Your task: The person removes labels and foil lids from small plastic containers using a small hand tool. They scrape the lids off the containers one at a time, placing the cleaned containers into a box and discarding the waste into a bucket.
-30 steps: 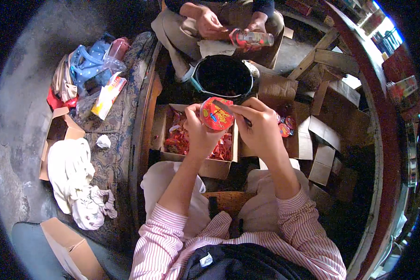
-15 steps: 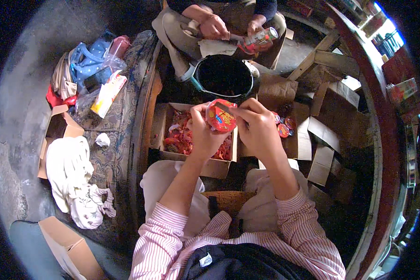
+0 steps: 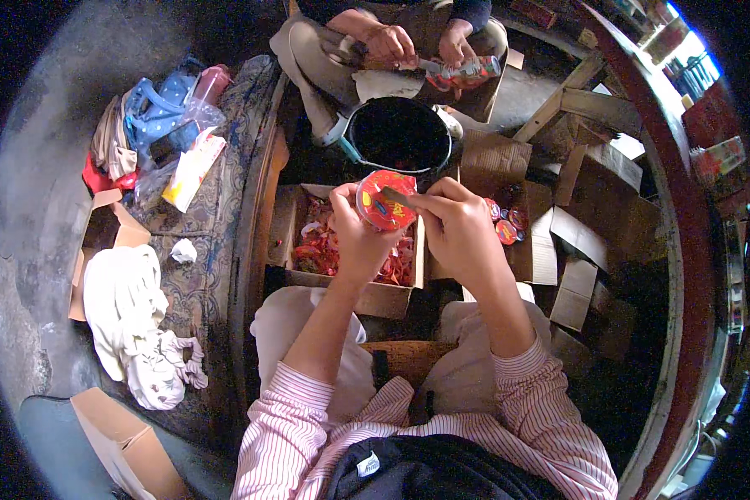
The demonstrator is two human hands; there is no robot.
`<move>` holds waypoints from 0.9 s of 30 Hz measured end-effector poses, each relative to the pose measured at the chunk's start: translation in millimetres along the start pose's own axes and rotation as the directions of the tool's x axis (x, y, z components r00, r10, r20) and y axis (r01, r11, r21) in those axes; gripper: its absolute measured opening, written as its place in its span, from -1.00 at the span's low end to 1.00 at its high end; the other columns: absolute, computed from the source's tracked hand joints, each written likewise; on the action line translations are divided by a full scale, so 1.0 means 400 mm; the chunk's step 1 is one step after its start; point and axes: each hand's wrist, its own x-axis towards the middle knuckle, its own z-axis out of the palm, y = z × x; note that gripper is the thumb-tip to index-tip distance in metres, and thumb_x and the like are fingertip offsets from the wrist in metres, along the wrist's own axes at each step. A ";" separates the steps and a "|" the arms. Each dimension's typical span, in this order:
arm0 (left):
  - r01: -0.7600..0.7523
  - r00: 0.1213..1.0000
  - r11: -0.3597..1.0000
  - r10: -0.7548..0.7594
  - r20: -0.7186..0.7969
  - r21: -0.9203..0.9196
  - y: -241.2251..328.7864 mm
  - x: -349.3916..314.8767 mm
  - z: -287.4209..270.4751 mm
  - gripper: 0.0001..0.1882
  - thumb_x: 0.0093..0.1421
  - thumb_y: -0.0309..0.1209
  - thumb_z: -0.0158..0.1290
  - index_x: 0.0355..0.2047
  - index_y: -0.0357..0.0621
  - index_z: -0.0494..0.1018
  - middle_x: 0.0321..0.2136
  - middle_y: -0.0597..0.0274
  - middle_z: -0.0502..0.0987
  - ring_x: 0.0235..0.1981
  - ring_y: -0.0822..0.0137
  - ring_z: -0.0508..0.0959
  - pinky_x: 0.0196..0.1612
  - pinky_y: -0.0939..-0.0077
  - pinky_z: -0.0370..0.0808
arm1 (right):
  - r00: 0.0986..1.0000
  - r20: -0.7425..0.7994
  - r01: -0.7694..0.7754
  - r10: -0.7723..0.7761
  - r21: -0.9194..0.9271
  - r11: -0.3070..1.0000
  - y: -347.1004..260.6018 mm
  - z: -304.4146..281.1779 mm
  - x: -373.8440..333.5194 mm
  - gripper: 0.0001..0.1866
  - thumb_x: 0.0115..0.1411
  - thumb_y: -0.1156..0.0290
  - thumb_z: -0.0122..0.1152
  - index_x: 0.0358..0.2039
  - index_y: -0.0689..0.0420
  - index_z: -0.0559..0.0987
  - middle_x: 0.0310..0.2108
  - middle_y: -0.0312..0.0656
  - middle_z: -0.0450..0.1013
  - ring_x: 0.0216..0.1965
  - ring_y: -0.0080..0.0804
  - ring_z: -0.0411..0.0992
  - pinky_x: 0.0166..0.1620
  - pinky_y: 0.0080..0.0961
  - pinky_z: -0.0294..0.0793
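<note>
Red-lidded cup (image 3: 385, 202) held over the open carton (image 3: 373, 297) of red scraps (image 3: 315, 252). Left hand (image 3: 358, 240) grasps its side, I'd say to steady it, lid (image 3: 378, 217) turned up; right hand (image 3: 463, 232) pinches a flat blade (image 3: 395, 197) there. Black bucket (image 3: 402, 166) just beyond.

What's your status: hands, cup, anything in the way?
Left hand gripping red-topped cup. Right hand holding dark flat tool over cup's top. Black bucket just beyond; nothing visibly blocking.
</note>
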 end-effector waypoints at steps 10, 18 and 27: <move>0.000 1.000 1.000 -0.001 -0.013 -0.009 -0.024 -0.001 0.005 -0.29 -0.26 -0.44 0.33 -0.19 -0.21 0.08 -0.27 0.16 0.33 -0.27 0.41 0.42 -0.17 0.54 0.40 | 0.998 -0.028 0.047 -0.049 -0.063 0.997 -0.007 0.007 -0.001 -0.84 -0.06 0.60 0.10 -0.41 0.20 0.59 -0.51 -0.10 0.39 -0.53 -0.21 0.41 -0.43 -0.42 0.41; -0.034 0.999 0.999 0.034 -0.033 -0.010 -0.015 -0.002 0.009 -0.30 -0.28 -0.44 0.34 -0.22 -0.22 0.09 -0.29 0.13 0.36 -0.28 0.38 0.44 -0.19 0.51 0.41 | 1.000 -0.005 0.031 -0.031 -0.063 0.998 -0.010 0.000 -0.002 -0.83 -0.04 0.60 0.08 -0.40 0.19 0.59 -0.51 -0.09 0.39 -0.52 -0.21 0.40 -0.43 -0.42 0.40; -0.022 0.998 0.997 0.017 -0.068 -0.079 -0.019 0.003 0.012 -0.31 -0.28 -0.46 0.35 -0.24 -0.20 0.10 -0.29 0.16 0.36 -0.29 0.42 0.43 -0.21 0.55 0.41 | 0.999 0.037 0.018 -0.015 -0.080 0.997 -0.014 -0.022 -0.005 -0.82 -0.05 0.61 0.07 -0.41 0.19 0.59 -0.51 -0.08 0.39 -0.53 -0.18 0.40 -0.41 -0.40 0.40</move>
